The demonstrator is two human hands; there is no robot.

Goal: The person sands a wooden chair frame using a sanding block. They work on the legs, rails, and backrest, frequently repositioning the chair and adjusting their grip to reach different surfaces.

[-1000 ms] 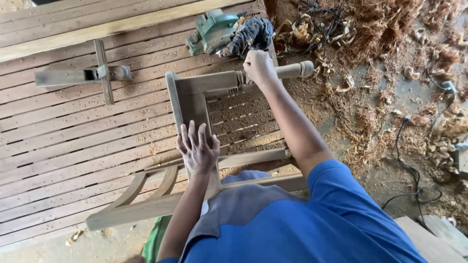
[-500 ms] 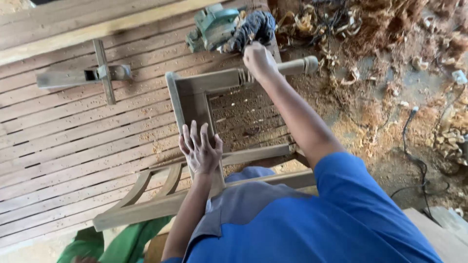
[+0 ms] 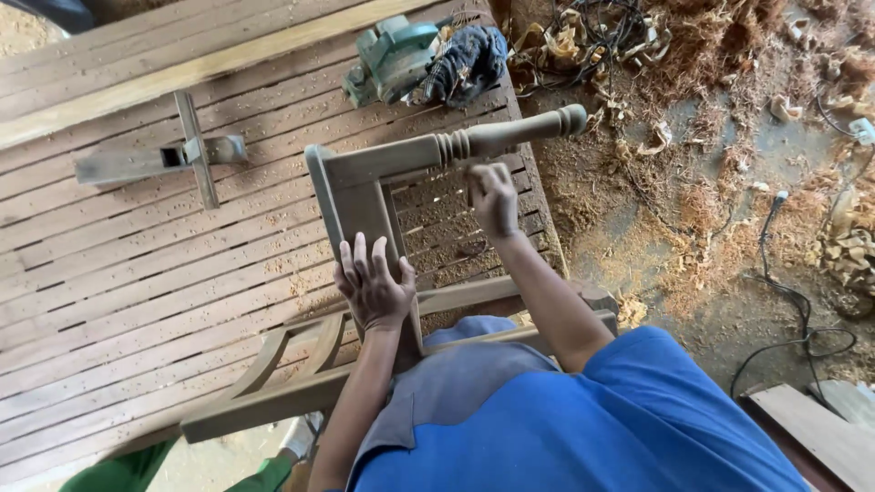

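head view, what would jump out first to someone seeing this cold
First, the unfinished wooden chair frame lying on the slatted workbench at centre, its turned leg pointing right. The left hand presses flat on the frame while the right hand works just under the turned leg. Wood shavings litter the dirt floor at upper right.

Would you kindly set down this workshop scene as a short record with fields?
Setting: slatted wooden workbench strewn with sawdust, beside a dirt floor with wood shavings
Workpiece: unfinished wooden chair frame lying on the bench, its turned leg pointing right
Left hand: pressed flat on the frame's rail, fingers spread
Right hand: closed, just under the turned leg; what it holds cannot be told
Nearby: green power tool, dark rag, hand plane
Floor: black cable
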